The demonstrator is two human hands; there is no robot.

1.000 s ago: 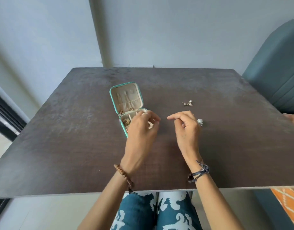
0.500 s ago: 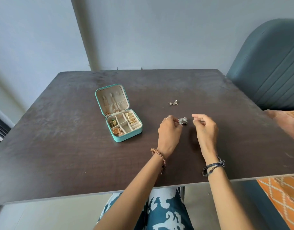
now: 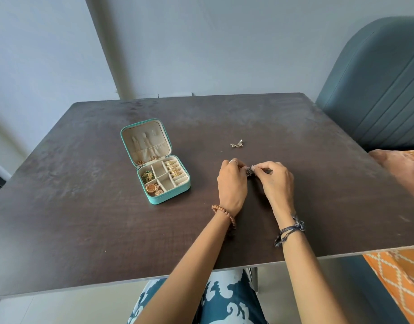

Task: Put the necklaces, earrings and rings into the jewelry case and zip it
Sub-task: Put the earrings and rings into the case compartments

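The dark tabletop (image 3: 84,230) carries everything; a teal padded chair (image 3: 376,90) stands past its right edge, and a second person's arm (image 3: 402,171) shows at that edge, over orange patterned cloth.

Left of centre, well in from every edge, the jewelry case (image 3: 163,199) lies unzipped with its lid propped up toward the far edge; gold rings (image 3: 173,169) sit in the right-hand slots of its tray, gold earrings (image 3: 152,187) fill the left compartments, and the middle ones look vacant.

Right of centre, nearer the front edge than the far one, the left hand (image 3: 231,181) and the right hand (image 3: 275,180) meet; both sets of fingertips are curled in and pinched on a small silvery piece (image 3: 249,170) held between them, whether clear of the wood or resting on it I cannot tell; it is too small to name as ring or earring.

A small gold earring (image 3: 237,144) lies loose farther toward the far edge, apart from both hands.

The step in hand seems to be gathering this silvery piece; next it must travel left to a free compartment, then the loose earring, then lid down and zip.
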